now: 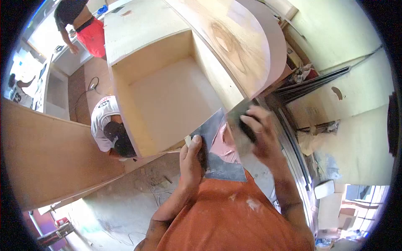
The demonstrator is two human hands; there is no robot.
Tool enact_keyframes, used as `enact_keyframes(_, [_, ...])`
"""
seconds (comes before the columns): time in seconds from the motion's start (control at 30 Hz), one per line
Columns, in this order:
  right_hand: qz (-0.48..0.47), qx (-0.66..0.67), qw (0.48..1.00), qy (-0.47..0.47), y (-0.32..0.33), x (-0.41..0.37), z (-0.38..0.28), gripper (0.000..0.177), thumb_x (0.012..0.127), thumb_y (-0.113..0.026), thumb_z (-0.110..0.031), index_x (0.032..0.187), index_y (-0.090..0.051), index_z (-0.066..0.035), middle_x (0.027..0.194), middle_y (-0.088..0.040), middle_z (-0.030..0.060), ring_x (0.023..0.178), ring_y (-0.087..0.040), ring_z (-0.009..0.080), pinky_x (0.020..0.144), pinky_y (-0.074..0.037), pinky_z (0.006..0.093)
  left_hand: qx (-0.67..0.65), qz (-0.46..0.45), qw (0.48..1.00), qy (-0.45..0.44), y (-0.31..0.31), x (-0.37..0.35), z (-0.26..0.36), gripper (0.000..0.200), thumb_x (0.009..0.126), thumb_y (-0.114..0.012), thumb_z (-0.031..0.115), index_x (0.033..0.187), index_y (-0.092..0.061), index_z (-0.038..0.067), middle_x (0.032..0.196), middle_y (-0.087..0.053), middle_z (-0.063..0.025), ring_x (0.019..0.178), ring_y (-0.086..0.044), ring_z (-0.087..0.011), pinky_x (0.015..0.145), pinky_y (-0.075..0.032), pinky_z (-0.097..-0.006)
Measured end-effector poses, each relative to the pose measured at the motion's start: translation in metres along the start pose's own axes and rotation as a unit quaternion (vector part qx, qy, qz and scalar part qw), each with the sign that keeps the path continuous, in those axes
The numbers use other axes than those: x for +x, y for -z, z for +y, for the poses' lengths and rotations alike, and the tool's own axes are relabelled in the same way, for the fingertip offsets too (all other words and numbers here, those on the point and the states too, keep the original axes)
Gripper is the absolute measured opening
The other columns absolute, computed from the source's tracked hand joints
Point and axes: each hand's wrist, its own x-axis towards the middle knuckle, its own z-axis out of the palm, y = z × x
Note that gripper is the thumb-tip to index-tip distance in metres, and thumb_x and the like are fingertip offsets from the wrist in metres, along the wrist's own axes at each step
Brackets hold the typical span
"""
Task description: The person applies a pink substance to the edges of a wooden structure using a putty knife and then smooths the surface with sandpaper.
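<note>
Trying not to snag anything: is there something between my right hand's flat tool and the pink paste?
Nothing visible: the right hand holds the flat tool beside the pink paste; blur hides whether they touch.

the head camera looks forward and down; it is close.

putty (225, 147) is spread on plate (226, 172) held in L hand (191, 165), scraper (238, 121) held in R hand (263, 130), box (171, 100) seen beyond 'em, coworker (104, 119) L of it

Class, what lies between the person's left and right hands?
Between the left hand and right hand, the head view shows a grey plate bearing pink paste, then a blurred scraper.
</note>
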Motion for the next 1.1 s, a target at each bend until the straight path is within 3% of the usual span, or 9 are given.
enact_keyframes(0.07, [0.010,-0.039,0.999,0.030,0.030,0.009,-0.011,0.055,0.075,-0.070,-0.015,0.126,-0.047,-0.010,0.120,-0.048,0.0144,0.117,-0.046,0.0355,0.102,-0.038,0.0462,0.029,-0.003,0.999,-0.022,-0.004,-0.004,0.005,0.031,0.096,-0.053,0.030,0.105,-0.059,0.002,0.097,-0.059,-0.0019,0.087,-0.056,-0.0112,0.079,-0.044,-0.0268])
enact_keyframes(0.13, [-0.184,-0.145,0.950,0.206,0.054,0.017,-0.029,0.042,0.078,-0.062,-0.019,0.119,-0.052,-0.013,0.116,-0.050,0.0106,0.113,-0.049,0.0313,0.099,-0.042,0.0439,0.063,0.008,0.998,-0.012,-0.010,-0.003,0.013,0.028,0.096,-0.053,0.031,0.098,-0.060,0.004,0.088,-0.057,0.0019,0.079,-0.051,-0.0082,0.072,-0.042,-0.0251])
enact_keyframes(0.23, [-0.288,-0.264,0.898,0.204,0.082,0.025,-0.039,0.033,0.079,-0.056,-0.022,0.112,-0.055,-0.016,0.111,-0.051,0.0081,0.112,-0.050,0.0271,0.098,-0.043,0.0412,0.135,-0.002,0.990,-0.038,0.006,0.010,-0.002,0.029,0.097,-0.053,0.033,0.086,-0.058,0.007,0.076,-0.049,0.0064,0.069,-0.043,-0.0056,0.061,-0.036,-0.0242])
enact_keyframes(0.43, [-0.281,-0.271,0.881,0.266,0.066,0.021,-0.032,0.030,0.080,-0.055,-0.023,0.109,-0.055,-0.014,0.109,-0.050,0.0079,0.110,-0.050,0.0263,0.100,-0.041,0.0401,0.252,0.014,0.966,-0.061,-0.008,0.001,0.000,0.034,0.098,-0.051,0.033,0.076,-0.053,0.007,0.066,-0.041,0.0065,0.061,-0.036,-0.0055,0.053,-0.029,-0.0258])
enact_keyframes(0.63, [-0.270,-0.250,0.896,0.249,0.060,0.018,-0.033,0.032,0.081,-0.054,-0.024,0.112,-0.054,-0.015,0.111,-0.050,0.0077,0.113,-0.049,0.0263,0.101,-0.041,0.0396,0.296,-0.039,0.950,-0.092,-0.003,0.004,0.006,0.033,0.098,-0.051,0.030,0.080,-0.055,0.003,0.065,-0.043,0.0056,0.062,-0.038,-0.0062,0.053,-0.031,-0.0259])
enact_keyframes(0.77, [-0.169,-0.207,0.943,0.199,0.047,0.004,-0.037,0.034,0.079,-0.059,-0.023,0.113,-0.055,-0.020,0.112,-0.050,0.0067,0.113,-0.050,0.0262,0.097,-0.045,0.0385,0.323,-0.057,0.939,-0.108,-0.011,-0.009,0.019,0.033,0.099,-0.049,0.030,0.085,-0.058,0.002,0.066,-0.045,0.0051,0.063,-0.038,-0.0064,0.053,-0.030,-0.0261])
enact_keyframes(0.9, [-0.122,-0.113,0.978,0.123,0.041,-0.020,-0.049,0.042,0.074,-0.068,-0.015,0.114,-0.056,-0.019,0.115,-0.050,0.0088,0.115,-0.049,0.0289,0.098,-0.043,0.0436,0.157,-0.026,0.987,0.004,-0.020,-0.004,0.026,0.030,0.098,-0.048,0.029,0.102,-0.059,0.001,0.085,-0.062,-0.0032,0.074,-0.058,-0.0108,0.066,-0.049,-0.0289])
enact_keyframes(1.0, [0.093,0.207,0.974,0.015,-0.022,-0.036,-0.039,0.057,0.070,-0.071,0.003,0.120,-0.051,-0.014,0.113,-0.051,0.0133,0.115,-0.050,0.0307,0.098,-0.041,0.0410,-0.124,-0.015,0.979,0.160,-0.012,0.009,-0.017,0.037,0.095,-0.050,0.033,0.115,-0.054,0.002,0.102,-0.064,-0.0098,0.088,-0.062,-0.0171,0.079,-0.051,-0.0304])
enact_keyframes(1.1, [0.057,0.088,0.990,-0.091,-0.028,-0.030,0.013,0.051,0.073,-0.071,-0.007,0.120,-0.055,-0.009,0.122,-0.048,0.0157,0.123,-0.043,0.0332,0.105,-0.034,0.0433,-0.023,-0.003,0.998,0.063,0.000,0.023,-0.038,0.035,0.095,-0.052,0.033,0.110,-0.057,0.002,0.100,-0.061,-0.0035,0.088,-0.059,-0.0124,0.081,-0.046,-0.0273])
